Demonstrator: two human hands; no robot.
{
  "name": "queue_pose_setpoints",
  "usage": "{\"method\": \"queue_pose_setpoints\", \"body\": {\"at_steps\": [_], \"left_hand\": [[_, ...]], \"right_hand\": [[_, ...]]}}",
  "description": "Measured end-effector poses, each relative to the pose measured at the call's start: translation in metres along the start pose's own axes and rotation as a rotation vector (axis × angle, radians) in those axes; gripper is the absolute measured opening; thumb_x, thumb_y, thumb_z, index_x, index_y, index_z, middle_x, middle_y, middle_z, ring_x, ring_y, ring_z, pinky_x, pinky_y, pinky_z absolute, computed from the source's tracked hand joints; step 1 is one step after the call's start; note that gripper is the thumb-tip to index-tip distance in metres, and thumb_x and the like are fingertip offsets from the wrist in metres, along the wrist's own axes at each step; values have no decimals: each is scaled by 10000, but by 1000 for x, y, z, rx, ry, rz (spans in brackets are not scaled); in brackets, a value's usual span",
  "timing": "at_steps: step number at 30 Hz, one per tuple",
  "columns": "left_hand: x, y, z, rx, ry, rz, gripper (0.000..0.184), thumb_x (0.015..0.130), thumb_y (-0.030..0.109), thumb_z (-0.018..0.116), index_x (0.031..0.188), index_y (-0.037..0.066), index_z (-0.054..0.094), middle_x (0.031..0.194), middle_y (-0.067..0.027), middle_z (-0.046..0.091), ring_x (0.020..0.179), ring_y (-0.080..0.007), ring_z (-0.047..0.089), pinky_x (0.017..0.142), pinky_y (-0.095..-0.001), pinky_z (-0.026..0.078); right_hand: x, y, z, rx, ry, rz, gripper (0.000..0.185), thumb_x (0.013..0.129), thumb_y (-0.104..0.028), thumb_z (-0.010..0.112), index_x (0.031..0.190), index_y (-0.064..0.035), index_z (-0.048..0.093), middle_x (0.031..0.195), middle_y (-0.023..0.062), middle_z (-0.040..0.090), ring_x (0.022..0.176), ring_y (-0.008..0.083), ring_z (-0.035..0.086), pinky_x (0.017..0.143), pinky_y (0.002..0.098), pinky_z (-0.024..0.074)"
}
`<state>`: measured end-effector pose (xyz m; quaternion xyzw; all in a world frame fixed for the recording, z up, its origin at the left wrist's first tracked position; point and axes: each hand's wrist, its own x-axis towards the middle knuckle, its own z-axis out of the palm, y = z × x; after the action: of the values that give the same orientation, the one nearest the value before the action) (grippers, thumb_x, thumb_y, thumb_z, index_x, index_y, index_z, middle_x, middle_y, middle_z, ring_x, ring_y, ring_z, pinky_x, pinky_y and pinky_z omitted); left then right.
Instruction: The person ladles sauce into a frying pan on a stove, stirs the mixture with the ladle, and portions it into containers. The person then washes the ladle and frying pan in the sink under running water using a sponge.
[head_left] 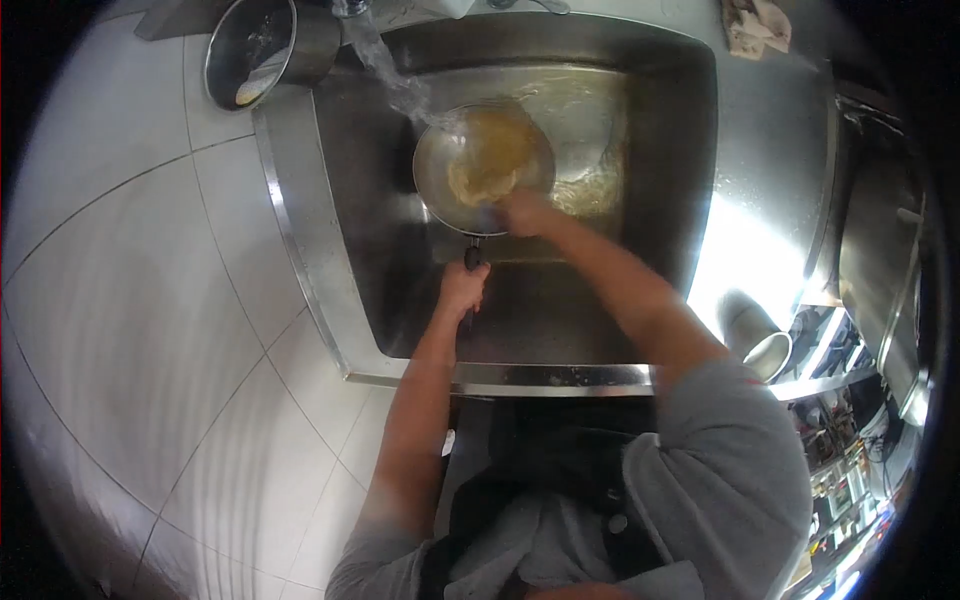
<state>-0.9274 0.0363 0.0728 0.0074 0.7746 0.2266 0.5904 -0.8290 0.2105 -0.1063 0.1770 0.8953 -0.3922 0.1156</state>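
Observation:
A round frying pan (430, 180) with a black handle (473, 258) is held over the metal sink (560, 320). My left hand (464, 287) is wrapped round the handle. Inside the pan, near its lower right rim, my right hand (522, 213) is closed on something dark and blurred that I cannot make out. Water (385, 65) streams from the tap (350, 8) into the pan, where yellowish-brown liquid (500, 145) spreads.
A metal pot (308, 45) lies tilted at the sink's upper left, with pale residue inside. On the right counter are a crumpled cloth (757, 27) and a metal cup (755, 335). White tiles (110, 270) cover the left side.

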Motion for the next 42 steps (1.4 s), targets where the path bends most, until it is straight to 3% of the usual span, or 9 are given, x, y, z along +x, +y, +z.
{"method": "queue_pose_setpoints", "body": {"at_steps": [4, 12, 15, 21, 27, 30, 35, 39, 42], "left_hand": [[2, 2, 3, -58, -70, -99, 337, 915, 217, 649, 692, -14, 546, 525, -84, 519, 373, -207, 522, 347, -383, 394], [5, -11, 15, -15, -90, 9, 316, 922, 164, 582, 674, -27, 534, 488, -135, 517, 369, -249, 545, 359, -401, 407], [3, 2, 24, 91, -7, -13, 317, 901, 137, 567, 634, -28, 522, 468, -131, 504, 375, -256, 550, 360, -398, 405], [28, -25, 16, 256, -14, -26, 239, 905, 147, 594, 731, -3, 530, 507, -94, 504, 374, -220, 508, 356, -388, 396], [8, 9, 18, 462, -12, 19, 271, 911, 164, 609, 820, -90, 584, 581, -182, 602, 438, -284, 610, 418, -399, 467], [5, 20, 19, 518, 46, 10, 294, 920, 183, 620, 868, -106, 595, 616, -202, 621, 454, -295, 627, 447, -408, 494], [16, 9, 21, 606, 115, 69, 296, 925, 187, 622, 894, -105, 597, 624, -201, 624, 466, -296, 631, 470, -415, 509], [28, 2, 24, 597, 92, -17, 330, 876, 195, 625, 982, -117, 645, 921, -314, 681, 796, -428, 702, 676, -483, 564], [31, -17, 17, 665, 120, 51, 328, 877, 194, 621, 992, -113, 642, 907, -309, 681, 736, -410, 703, 640, -475, 564]], "right_hand": [[55, 36, -54, -176, -115, 261, 340, 893, -161, 569, 1191, -27, 661, 1123, 229, 681, 1070, 331, 660, 949, 516, 497], [48, -18, -36, 2, 25, -57, 305, 905, -144, 554, 1180, -122, 685, 1135, 207, 662, 1052, 361, 654, 977, 488, 483], [65, -40, -87, 177, -155, 291, 358, 885, -136, 586, 1237, -111, 645, 1194, 196, 636, 1106, 371, 627, 1003, 489, 465], [25, 9, -62, -26, -322, -363, 387, 912, -237, 577, 1280, -128, 629, 1209, 191, 658, 1090, 361, 640, 971, 473, 486], [126, 7, -59, -137, 120, 238, 431, 893, -197, 556, 1297, -49, 587, 1352, 195, 567, 1203, 363, 570, 1053, 465, 418], [111, -70, -15, 498, 330, 100, 438, 838, -187, 602, 1238, -9, 588, 1294, 228, 578, 1182, 395, 568, 1062, 461, 410], [73, -65, -54, 551, 8, -131, 459, 793, -161, 657, 1217, -2, 582, 1221, 235, 601, 1163, 400, 569, 1016, 462, 447], [143, -27, -71, 647, 963, 705, 395, 818, -97, 615, 1207, -29, 593, 1195, 233, 614, 1129, 396, 587, 964, 470, 473], [137, -64, -43, 710, 642, 624, 346, 820, -100, 608, 1158, -23, 612, 1163, 241, 625, 1090, 408, 597, 938, 475, 482]]}}
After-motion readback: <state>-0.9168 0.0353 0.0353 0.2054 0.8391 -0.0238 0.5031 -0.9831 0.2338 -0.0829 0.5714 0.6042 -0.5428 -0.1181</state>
